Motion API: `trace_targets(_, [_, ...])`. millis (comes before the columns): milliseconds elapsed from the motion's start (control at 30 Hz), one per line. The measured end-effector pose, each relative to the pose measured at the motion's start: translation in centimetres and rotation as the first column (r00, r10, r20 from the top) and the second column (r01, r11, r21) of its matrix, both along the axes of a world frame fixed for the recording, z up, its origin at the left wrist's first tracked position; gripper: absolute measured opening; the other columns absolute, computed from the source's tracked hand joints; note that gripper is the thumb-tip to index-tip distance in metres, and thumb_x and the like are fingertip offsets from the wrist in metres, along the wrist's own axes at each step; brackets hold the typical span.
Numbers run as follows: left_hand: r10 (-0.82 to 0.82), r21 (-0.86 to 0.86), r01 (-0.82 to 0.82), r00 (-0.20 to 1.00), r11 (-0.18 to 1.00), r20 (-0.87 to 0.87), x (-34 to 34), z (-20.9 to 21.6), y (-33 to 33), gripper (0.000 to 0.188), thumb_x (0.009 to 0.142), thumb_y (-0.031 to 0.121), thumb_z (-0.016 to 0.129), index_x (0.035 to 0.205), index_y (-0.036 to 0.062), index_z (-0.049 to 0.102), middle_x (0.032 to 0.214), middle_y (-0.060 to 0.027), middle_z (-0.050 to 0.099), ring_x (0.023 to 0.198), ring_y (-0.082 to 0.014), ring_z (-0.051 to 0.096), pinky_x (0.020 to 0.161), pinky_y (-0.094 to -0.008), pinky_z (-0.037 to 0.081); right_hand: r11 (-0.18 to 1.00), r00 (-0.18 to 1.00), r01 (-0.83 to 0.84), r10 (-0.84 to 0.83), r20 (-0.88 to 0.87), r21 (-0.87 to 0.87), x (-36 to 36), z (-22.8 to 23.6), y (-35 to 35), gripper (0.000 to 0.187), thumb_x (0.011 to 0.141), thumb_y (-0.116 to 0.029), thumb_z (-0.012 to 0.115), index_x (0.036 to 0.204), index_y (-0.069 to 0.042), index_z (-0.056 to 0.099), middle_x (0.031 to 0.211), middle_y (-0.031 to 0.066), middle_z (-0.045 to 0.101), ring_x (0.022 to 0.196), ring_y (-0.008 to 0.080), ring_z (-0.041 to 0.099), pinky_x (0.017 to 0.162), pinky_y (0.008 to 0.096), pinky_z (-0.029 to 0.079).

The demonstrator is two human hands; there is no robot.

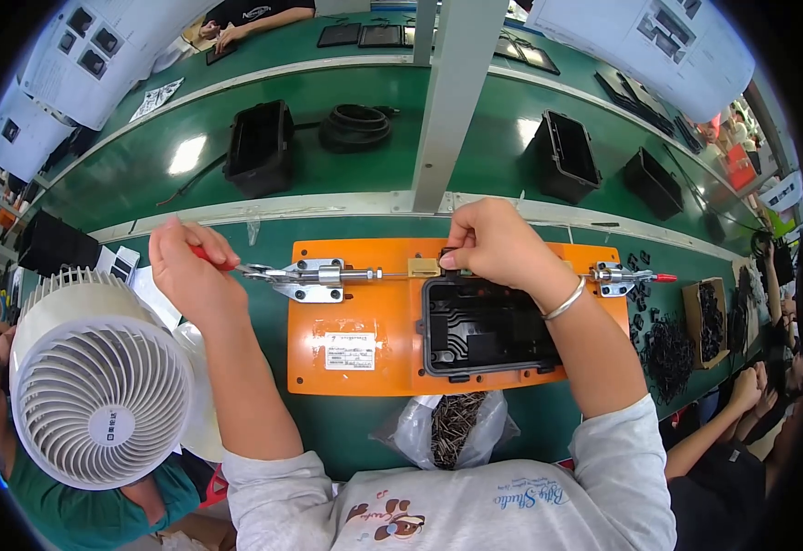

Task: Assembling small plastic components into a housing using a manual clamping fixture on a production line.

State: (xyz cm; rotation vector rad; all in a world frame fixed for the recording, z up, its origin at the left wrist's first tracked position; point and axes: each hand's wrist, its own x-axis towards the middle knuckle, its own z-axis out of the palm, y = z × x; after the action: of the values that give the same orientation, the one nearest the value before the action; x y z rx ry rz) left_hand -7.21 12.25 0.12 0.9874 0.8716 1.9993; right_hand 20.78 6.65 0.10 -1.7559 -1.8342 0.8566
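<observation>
My left hand (195, 271) is closed round the red handle of a metal toggle clamp (319, 277), bolted to the left part of an orange fixture plate (383, 308). The clamp's rod points right at a small brass-coloured block (423, 267). My right hand (495, 246) pinches a small black part (449, 260) beside that block, at the upper left corner of an open black plastic box (466, 335). The box sits in the plate, and my right forearm hides its right side. A second toggle clamp (614, 278) stands at the plate's right end.
A white fan (103, 399) stands close by my left arm. A bag of screws (456, 427) lies before the plate. On the right are loose black parts (666, 354) and a cardboard box (706, 321). Black boxes (562, 156) and a coiled cable (355, 127) rest beyond the rail.
</observation>
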Motion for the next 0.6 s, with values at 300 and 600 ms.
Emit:
trace_targets(300, [0.070, 0.060, -0.038, 0.639, 0.997, -0.766, 5.8, -1.4, -2.4, 0.032, 0.084, 0.009, 0.061, 0.061, 0.0087, 0.040, 0.051, -0.0065, 0.043, 0.045, -0.0141, 0.040, 0.044, -0.0308, 0.029, 0.999, 1.000, 0.012, -0.013, -0.027, -0.045, -0.2, 0.3, 0.1, 0.019, 0.067, -0.002, 0.078, 0.068, 0.003, 0.060, 0.059, 0.0069, 0.058, 0.055, 0.0113, 0.052, 0.051, 0.0266, 0.042])
trace_targets(600, [0.038, 0.133, 0.077, 0.716, 0.988, -0.697, 5.2, -1.4, -2.6, 0.023, 0.082, 0.004, 0.063, 0.065, 0.0055, 0.048, 0.053, -0.0041, 0.044, 0.048, -0.0119, 0.037, 0.046, -0.0272, 0.029, 0.996, 0.995, 0.022, -0.030, -0.091, -0.083, 0.3, -0.2, 0.2, 0.020, 0.067, -0.002, 0.079, 0.067, 0.003, 0.060, 0.059, 0.0057, 0.058, 0.056, 0.0103, 0.052, 0.051, 0.0255, 0.042])
